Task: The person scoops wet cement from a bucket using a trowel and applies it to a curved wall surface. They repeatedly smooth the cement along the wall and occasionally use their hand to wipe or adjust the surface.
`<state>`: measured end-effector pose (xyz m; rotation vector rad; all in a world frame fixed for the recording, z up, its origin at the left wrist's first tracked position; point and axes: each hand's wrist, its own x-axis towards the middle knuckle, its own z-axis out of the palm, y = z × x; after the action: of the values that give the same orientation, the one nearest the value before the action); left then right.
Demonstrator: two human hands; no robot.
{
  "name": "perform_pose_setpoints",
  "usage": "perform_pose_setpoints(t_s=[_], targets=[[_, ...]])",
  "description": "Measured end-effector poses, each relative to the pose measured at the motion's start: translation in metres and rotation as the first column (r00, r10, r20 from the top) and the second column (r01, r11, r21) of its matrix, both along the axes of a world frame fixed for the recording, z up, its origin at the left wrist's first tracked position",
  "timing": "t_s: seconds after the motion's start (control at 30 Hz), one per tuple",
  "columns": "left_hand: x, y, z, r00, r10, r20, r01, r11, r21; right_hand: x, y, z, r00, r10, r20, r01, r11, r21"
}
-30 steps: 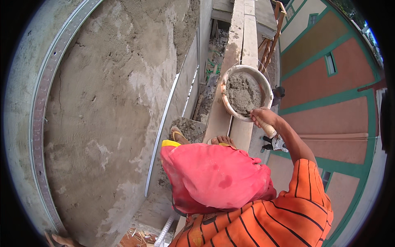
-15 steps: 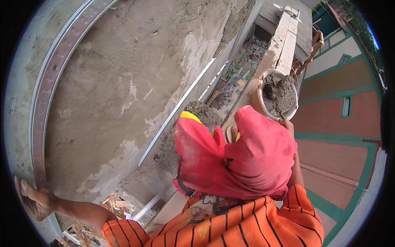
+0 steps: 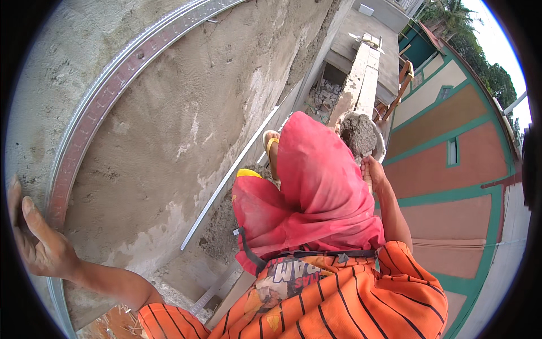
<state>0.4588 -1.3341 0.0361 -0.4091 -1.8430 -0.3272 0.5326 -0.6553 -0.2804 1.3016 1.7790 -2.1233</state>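
Note:
My right hand [image 3: 374, 171] is closed around the handle of a trowel, its blade hidden under a heap of wet grey mortar [image 3: 359, 135]. This heap is just over the bucket [image 3: 380, 148], whose pale rim shows beside it. At the far left, my left hand [image 3: 45, 246] is open, fingers stretched out by the plastered wall [image 3: 141, 141]. It is nearest the lower end of a long reddish straightedge with metal edges [image 3: 93, 107], which looks curved here. Whether the palm presses on the wall or straightedge I cannot tell.
Wooden planks [image 3: 361, 70] run ahead beyond the bucket. A thin metal strip [image 3: 226, 183] lines the wall's base, with fallen mortar [image 3: 220, 231] nearby. Rubble [image 3: 324, 96] lies in a gap ahead. On the right stands a pink and green building [image 3: 451, 226].
My right hand has risen from the bucket's edge, bringing up a mortar heap on the trowel. One sandaled foot has stepped forward and left. My left hand stays by the wall.

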Motion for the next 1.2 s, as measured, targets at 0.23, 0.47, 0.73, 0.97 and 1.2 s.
perform_pose_setpoints(t_s=[0.23, 0.47, 0.73, 0.97, 1.2], targets=[[0.004, 0.009, -0.004, 0.997, 0.053, 0.061, -0.053, 0.999, -0.008, -0.011, 0.01, 0.052, 0.963, -0.091, -0.252, 0.055, 0.988, -0.147], [0.011, 0.0, -0.012, 0.986, 0.167, -0.023, -0.169, 0.975, -0.141, -0.072, 0.089, 0.119, 0.712, -0.364, -0.601, 0.122, 0.907, -0.404], [0.005, 0.011, -0.005, 0.829, 0.517, -0.212, -0.558, 0.786, -0.267, -0.208, 0.235, 0.119, 0.618, -0.383, -0.687, 0.753, 0.539, 0.377], [0.008, 0.004, -0.006, 0.824, 0.526, -0.211, -0.564, 0.796, -0.218, -0.415, 0.075, 0.022, 0.946, -0.262, -0.191, 0.322, 0.693, 0.644], [0.019, 0.009, 0.002, 0.829, 0.535, -0.167, -0.56, 0.795, -0.234, -0.261, -0.09, 0.021, 0.752, 0.395, -0.528, -0.047, 0.831, 0.555]])
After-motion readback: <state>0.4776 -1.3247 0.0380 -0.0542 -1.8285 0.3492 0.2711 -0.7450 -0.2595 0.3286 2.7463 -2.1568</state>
